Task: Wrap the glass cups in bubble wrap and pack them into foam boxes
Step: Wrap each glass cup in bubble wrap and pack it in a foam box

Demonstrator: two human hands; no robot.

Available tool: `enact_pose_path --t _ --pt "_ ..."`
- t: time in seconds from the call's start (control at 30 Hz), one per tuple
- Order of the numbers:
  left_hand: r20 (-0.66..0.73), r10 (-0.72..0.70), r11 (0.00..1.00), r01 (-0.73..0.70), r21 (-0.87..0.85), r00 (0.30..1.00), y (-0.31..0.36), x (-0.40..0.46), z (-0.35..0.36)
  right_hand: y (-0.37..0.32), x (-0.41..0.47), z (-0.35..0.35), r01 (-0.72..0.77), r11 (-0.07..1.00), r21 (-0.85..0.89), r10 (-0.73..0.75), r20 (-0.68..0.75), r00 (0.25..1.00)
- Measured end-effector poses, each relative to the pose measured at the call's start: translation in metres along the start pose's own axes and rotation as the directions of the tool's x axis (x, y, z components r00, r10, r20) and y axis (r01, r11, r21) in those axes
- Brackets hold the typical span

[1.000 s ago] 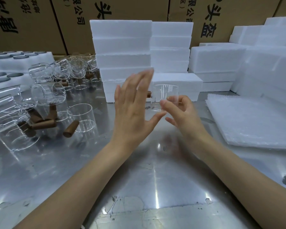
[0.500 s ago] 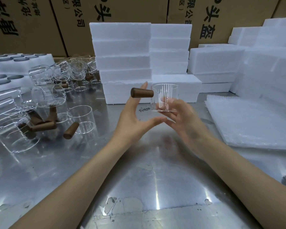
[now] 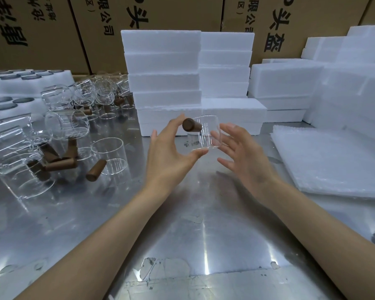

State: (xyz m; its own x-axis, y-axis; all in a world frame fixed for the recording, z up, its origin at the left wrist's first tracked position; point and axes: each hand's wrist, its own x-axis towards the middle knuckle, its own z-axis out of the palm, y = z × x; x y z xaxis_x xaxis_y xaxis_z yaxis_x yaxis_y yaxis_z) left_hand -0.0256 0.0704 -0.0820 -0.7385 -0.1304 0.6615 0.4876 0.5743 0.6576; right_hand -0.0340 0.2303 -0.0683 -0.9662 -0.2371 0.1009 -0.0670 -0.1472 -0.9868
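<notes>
A clear glass cup with a brown wooden handle is held above the steel table in front of me. My left hand grips it, thumb under its base and fingers by the handle. To the cup's right, my right hand has its fingers spread, the fingertips close to the glass wall; whether they touch it I cannot tell. A stack of bubble wrap sheets lies at the right. Closed white foam boxes are stacked just behind the cup.
Several more glass cups with brown handles lie jumbled at the left. Foam trays with round holes sit behind them. More foam boxes pile up at the right back. Cardboard cartons wall off the rear.
The cup has turned so its brown handle shows at the left. My left hand went from flat and open to gripping it. My right hand has let go and spread.
</notes>
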Motion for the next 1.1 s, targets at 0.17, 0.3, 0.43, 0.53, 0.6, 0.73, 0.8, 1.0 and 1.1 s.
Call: enact_pose_path --t 0.17,0.3,0.43,0.53,0.6,0.73,0.8,1.0,1.1 --pt "-0.003 0.018 0.995 -0.018 0.093 1.0 0.004 0.0 -0.001 0.003 -0.003 0.007 0.131 0.957 -0.257 -0.151 -0.062 0.987" --pt "0.011 0.089 0.982 -0.089 0.169 0.996 0.007 -0.001 -0.001 0.009 -0.001 0.008 0.161 0.935 -0.315 -0.195 -0.078 0.978" --pt "0.001 0.168 0.967 -0.165 0.195 0.986 0.014 -0.004 0.0 0.007 0.003 0.001 0.113 0.978 -0.174 -0.119 -0.025 0.993" --pt "0.026 0.168 0.974 -0.17 0.15 0.985 0.017 -0.004 -0.001 0.006 0.004 -0.003 0.079 0.995 -0.057 -0.077 0.037 0.996" --pt "0.066 0.107 0.989 -0.113 0.092 0.992 0.018 -0.006 -0.001 0.006 0.006 -0.005 0.048 0.999 0.005 -0.048 0.064 0.997" --pt "0.217 -0.225 0.921 0.28 -0.27 0.95 0.024 -0.004 -0.004 0.004 0.005 -0.005 -0.007 0.996 0.092 -0.004 0.128 0.992" --pt "0.347 -0.341 0.795 0.465 -0.39 0.874 0.021 0.001 -0.003 0.004 0.005 -0.005 -0.031 0.991 0.128 0.012 0.148 0.989" --pt "0.434 -0.324 0.755 0.506 -0.417 0.84 0.007 0.007 -0.001 0.003 0.005 -0.003 -0.095 0.984 0.154 0.064 0.193 0.979" --pt "0.418 -0.331 0.733 0.51 -0.451 0.846 0.005 0.007 -0.002 0.002 0.005 -0.004 -0.104 0.986 0.129 0.076 0.208 0.975"
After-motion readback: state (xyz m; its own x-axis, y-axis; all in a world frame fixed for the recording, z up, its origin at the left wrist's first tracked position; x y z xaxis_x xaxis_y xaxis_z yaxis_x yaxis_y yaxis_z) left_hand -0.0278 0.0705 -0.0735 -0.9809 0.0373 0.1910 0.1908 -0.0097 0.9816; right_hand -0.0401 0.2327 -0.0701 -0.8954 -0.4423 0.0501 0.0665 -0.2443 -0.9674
